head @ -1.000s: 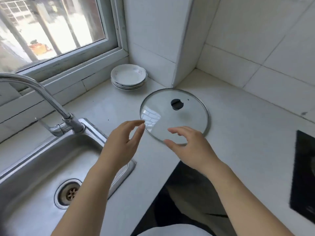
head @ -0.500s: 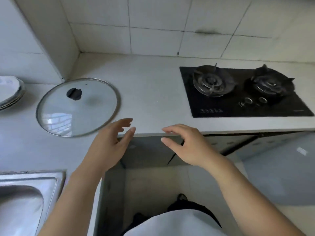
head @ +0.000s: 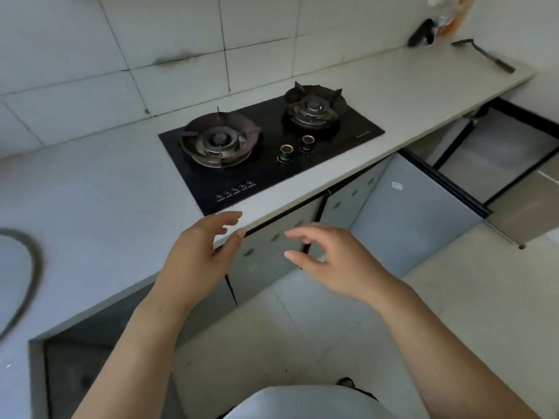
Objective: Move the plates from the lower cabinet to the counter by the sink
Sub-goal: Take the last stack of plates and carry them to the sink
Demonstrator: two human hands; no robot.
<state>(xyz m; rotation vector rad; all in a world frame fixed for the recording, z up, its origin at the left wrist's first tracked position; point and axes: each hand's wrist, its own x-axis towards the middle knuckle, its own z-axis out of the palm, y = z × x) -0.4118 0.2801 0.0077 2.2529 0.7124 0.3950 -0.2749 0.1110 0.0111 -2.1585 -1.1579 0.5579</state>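
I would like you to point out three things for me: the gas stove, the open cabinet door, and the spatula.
gas stove [head: 302, 152]: head view, on the black glass between the burners.
open cabinet door [head: 417, 219]: head view, on its grey inner face.
spatula [head: 484, 55]: head view, on the handle.

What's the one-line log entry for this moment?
left hand: open, empty | right hand: open, empty | cabinet door: open | plates: not in view | gas hob: unlit

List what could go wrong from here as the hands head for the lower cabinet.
1. The open cabinet door swings out into the floor space; a leg or arm could bump it.
2. The glass lid lies on the counter, taking room where plates might land.
3. Both hands, left hand and right hand, are empty.
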